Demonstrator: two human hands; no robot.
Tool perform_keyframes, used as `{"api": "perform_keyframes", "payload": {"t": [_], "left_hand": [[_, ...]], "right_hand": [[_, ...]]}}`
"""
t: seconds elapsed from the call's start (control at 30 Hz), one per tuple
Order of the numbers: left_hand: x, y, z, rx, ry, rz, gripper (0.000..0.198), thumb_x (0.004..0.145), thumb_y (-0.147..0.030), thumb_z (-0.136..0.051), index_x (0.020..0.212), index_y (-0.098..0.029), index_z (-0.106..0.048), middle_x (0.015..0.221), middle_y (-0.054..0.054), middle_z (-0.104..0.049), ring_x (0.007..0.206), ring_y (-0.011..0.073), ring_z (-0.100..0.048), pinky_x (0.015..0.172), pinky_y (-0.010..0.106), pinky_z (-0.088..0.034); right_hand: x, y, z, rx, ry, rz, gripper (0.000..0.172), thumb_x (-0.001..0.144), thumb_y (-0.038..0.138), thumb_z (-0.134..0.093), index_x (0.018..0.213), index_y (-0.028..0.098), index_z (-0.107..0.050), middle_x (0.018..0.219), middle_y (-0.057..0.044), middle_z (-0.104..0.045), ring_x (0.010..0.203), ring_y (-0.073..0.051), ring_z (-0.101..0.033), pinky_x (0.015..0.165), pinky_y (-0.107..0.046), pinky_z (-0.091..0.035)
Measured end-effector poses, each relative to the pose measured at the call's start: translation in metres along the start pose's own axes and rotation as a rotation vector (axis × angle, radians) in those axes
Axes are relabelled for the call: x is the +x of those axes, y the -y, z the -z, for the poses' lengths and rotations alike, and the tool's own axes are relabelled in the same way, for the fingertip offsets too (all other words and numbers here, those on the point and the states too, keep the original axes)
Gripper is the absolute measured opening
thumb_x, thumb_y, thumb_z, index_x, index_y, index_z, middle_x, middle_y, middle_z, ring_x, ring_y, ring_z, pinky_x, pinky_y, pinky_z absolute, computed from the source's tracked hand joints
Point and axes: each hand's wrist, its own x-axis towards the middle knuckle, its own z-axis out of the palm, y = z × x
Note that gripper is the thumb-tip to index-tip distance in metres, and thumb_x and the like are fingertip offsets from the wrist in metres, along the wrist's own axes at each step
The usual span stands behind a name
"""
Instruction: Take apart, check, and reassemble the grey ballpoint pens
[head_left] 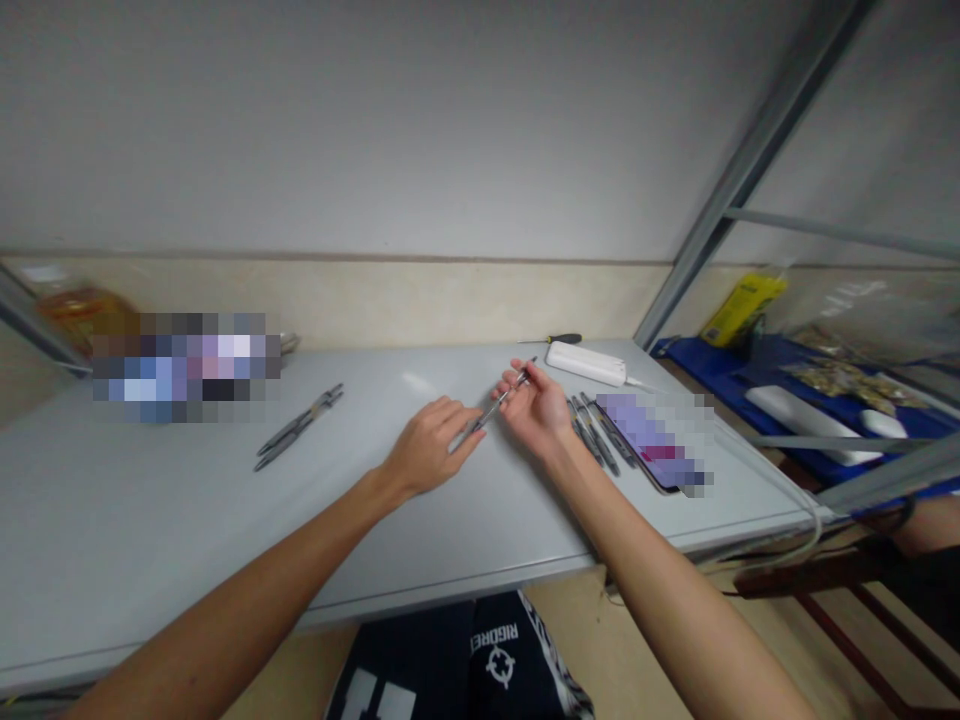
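Over the middle of the table, my left hand (429, 447) pinches the lower grey end of a slim pen (491, 410) between thumb and fingers. My right hand (538, 412) has its palm turned up, with thumb and fingers closed round the pen's upper end. The pen slants up to the right, and its middle looks silvery; whether it is in one piece I cannot tell. Two grey pens (300, 428) lie side by side on the left of the table. Several similar pens (596, 438) lie just right of my right wrist, beside a phone (643, 440).
A white power strip (586, 365) with a cable and a small screwdriver (564, 339) lie at the back right. An amber bottle (90, 315) and a blurred-out object stand back left. Right of a metal post, a blue surface (694, 358) holds a yellow packet (745, 308).
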Motion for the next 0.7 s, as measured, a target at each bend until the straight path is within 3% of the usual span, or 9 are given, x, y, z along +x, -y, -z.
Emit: {"api": "perform_keyframes", "payload": {"t": [0.07, 0.23, 0.37, 0.47, 0.6, 0.7], "left_hand": [[0.0, 0.003, 0.003, -0.023, -0.019, -0.009, 0.023, 0.088, -0.03, -0.045, 0.098, -0.015, -0.061, 0.073, 0.004, -0.057, 0.071, 0.0167, -0.05, 0.071, 0.032, -0.042], [0.0, 0.014, 0.009, -0.09, -0.122, 0.043, 0.019, 0.086, -0.028, -0.048, 0.09, -0.015, -0.061, 0.066, 0.002, -0.055, 0.067, 0.0152, -0.05, 0.069, 0.03, -0.042], [-0.001, 0.024, 0.009, -0.099, -0.193, 0.151, 0.019, 0.086, -0.027, -0.046, 0.083, -0.016, -0.061, 0.063, 0.001, -0.053, 0.064, 0.0142, -0.05, 0.068, 0.029, -0.042], [-0.001, 0.029, 0.01, -0.092, -0.21, 0.214, 0.02, 0.086, -0.027, -0.046, 0.077, -0.016, -0.061, 0.062, 0.0, -0.053, 0.063, 0.0138, -0.049, 0.066, 0.028, -0.04], [-0.001, 0.032, 0.01, -0.078, -0.186, 0.263, 0.021, 0.086, -0.028, -0.045, 0.075, -0.017, -0.06, 0.06, -0.001, -0.053, 0.062, 0.0139, -0.05, 0.065, 0.028, -0.039], [-0.002, 0.034, 0.008, -0.077, -0.154, 0.277, 0.022, 0.086, -0.028, -0.045, 0.075, -0.017, -0.059, 0.06, -0.001, -0.052, 0.061, 0.0139, -0.05, 0.065, 0.028, -0.039]], "right_hand": [[0.005, 0.008, -0.002, 0.048, 0.046, -0.062, 0.015, 0.086, 0.028, -0.041, 0.076, 0.021, -0.049, 0.048, 0.007, -0.039, 0.043, -0.01, -0.041, 0.051, -0.024, -0.043], [0.012, 0.025, -0.01, 0.049, 0.094, -0.21, 0.047, 0.085, 0.056, -0.032, 0.055, 0.02, -0.038, 0.039, 0.008, -0.025, 0.032, -0.008, -0.022, 0.033, -0.02, -0.02], [0.009, 0.03, -0.02, -0.023, 0.006, -0.233, 0.044, 0.086, 0.042, -0.03, 0.048, 0.021, -0.026, 0.035, 0.009, -0.014, 0.03, -0.007, -0.01, 0.031, -0.019, -0.007], [0.005, 0.03, -0.026, -0.06, -0.034, -0.213, 0.042, 0.086, 0.037, -0.03, 0.048, 0.021, -0.027, 0.034, 0.009, -0.013, 0.03, -0.006, -0.008, 0.031, -0.019, -0.006], [0.002, 0.029, -0.031, -0.071, 0.014, -0.224, 0.047, 0.085, 0.052, -0.03, 0.05, 0.021, -0.029, 0.036, 0.01, -0.016, 0.03, -0.005, -0.01, 0.03, -0.018, -0.008], [0.001, 0.029, -0.035, -0.1, 0.004, -0.236, 0.044, 0.086, 0.043, -0.028, 0.049, 0.021, -0.028, 0.035, 0.009, -0.015, 0.03, -0.006, -0.009, 0.031, -0.018, -0.006]]}}
